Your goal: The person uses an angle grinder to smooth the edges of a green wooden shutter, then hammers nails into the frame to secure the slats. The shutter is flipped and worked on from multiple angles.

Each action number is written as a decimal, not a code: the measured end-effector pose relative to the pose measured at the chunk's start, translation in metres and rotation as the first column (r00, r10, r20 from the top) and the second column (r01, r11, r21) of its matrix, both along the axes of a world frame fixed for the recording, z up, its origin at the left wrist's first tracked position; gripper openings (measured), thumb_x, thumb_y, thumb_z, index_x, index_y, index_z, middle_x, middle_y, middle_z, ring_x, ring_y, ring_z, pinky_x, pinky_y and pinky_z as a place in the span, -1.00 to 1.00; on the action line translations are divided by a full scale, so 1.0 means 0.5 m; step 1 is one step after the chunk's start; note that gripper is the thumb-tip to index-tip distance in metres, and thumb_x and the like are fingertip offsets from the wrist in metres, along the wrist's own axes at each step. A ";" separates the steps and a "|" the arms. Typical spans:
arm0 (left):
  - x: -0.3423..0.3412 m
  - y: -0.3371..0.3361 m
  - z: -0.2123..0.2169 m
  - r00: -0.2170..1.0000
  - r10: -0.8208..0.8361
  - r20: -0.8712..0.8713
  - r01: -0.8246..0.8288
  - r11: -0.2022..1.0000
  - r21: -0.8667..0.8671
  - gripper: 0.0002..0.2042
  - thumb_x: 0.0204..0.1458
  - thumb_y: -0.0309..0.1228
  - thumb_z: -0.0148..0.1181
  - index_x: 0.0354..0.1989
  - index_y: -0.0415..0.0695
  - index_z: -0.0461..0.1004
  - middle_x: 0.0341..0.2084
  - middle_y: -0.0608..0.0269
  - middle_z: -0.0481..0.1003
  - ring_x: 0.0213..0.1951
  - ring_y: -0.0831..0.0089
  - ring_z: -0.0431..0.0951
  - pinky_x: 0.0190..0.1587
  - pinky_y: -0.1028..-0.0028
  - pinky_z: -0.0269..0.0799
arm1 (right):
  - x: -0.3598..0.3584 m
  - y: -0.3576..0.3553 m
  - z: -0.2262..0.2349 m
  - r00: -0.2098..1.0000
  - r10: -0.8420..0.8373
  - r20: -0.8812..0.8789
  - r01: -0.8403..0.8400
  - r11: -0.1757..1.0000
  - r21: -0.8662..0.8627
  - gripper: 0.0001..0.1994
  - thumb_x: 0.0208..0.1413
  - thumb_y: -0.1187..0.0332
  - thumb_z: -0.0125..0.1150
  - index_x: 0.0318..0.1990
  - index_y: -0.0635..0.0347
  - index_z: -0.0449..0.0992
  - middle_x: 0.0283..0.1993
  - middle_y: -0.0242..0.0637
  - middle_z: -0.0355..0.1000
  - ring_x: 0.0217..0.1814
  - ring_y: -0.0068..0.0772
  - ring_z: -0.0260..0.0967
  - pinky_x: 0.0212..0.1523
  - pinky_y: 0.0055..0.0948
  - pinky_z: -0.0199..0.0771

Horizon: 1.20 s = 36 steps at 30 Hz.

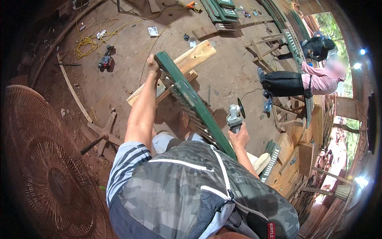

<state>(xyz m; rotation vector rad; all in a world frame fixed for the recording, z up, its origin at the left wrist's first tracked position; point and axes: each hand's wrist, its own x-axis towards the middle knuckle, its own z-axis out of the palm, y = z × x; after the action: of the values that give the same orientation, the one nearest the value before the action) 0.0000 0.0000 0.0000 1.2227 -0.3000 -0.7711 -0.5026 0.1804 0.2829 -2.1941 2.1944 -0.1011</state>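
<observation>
A long green slatted wooden frame point(197, 105) lies at a slant before me, its far end resting across a pale wooden beam point(195, 57). My left hand point(153, 65) is closed on the far left end of that frame, arm stretched out. In my right hand point(239, 137) is a grey angle grinder point(234, 115), held upright by its body to the right of the frame. The grinder's dark disc point(241, 108) faces right, apart from the wood. Whether the disc turns cannot be seen.
A big rusty fan point(59, 185) stands close on my left. Beyond lie a cordless power tool point(105, 60) and a coiled yellow cord point(84, 47). Green frames point(223, 12) are stacked at the back. To the right, a co-worker in pink point(320, 77) is near wooden trestles point(264, 47).
</observation>
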 end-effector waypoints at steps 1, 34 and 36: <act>-0.007 0.010 0.012 0.999 0.005 -0.040 -0.005 1.000 -0.002 -0.70 0.27 -0.09 -0.06 -0.37 0.01 0.46 -0.40 0.29 0.42 -0.30 0.44 0.43 -0.22 0.23 0.38 | 0.005 -0.002 0.021 1.000 0.028 -0.006 -0.028 1.000 -0.010 -0.23 -0.22 0.18 0.61 0.23 0.06 0.41 -0.08 0.00 0.61 -0.07 0.20 0.60 -0.10 0.12 0.58; -0.079 0.043 0.138 0.936 0.024 0.352 0.023 0.991 -0.129 -0.61 0.21 -0.32 -0.10 -0.46 -0.30 0.60 -0.50 0.08 0.65 -0.50 0.35 0.58 -0.30 0.35 0.49 | 0.408 -0.012 0.255 0.899 0.404 0.167 -0.437 0.838 0.326 -0.16 -0.32 0.25 0.60 0.18 0.45 0.36 -0.28 0.16 0.55 -0.19 0.28 0.58 -0.16 -0.02 0.58; -0.075 0.041 0.130 0.912 0.044 0.408 0.002 0.994 -0.110 -0.56 0.20 -0.26 -0.12 -0.46 -0.33 0.62 -0.54 0.15 0.63 -0.49 0.42 0.55 -0.32 0.39 0.47 | 0.407 -0.004 0.251 0.875 0.450 0.177 -0.482 0.839 0.251 -0.26 -0.29 0.24 0.60 0.09 0.34 0.39 -0.33 0.13 0.56 -0.25 0.26 0.58 -0.23 0.00 0.58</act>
<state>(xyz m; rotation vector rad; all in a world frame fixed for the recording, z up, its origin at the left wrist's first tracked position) -0.0377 0.0207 0.0650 1.2764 -0.6653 -0.4649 -0.2991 0.1783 0.4083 -2.4010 1.4463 0.1041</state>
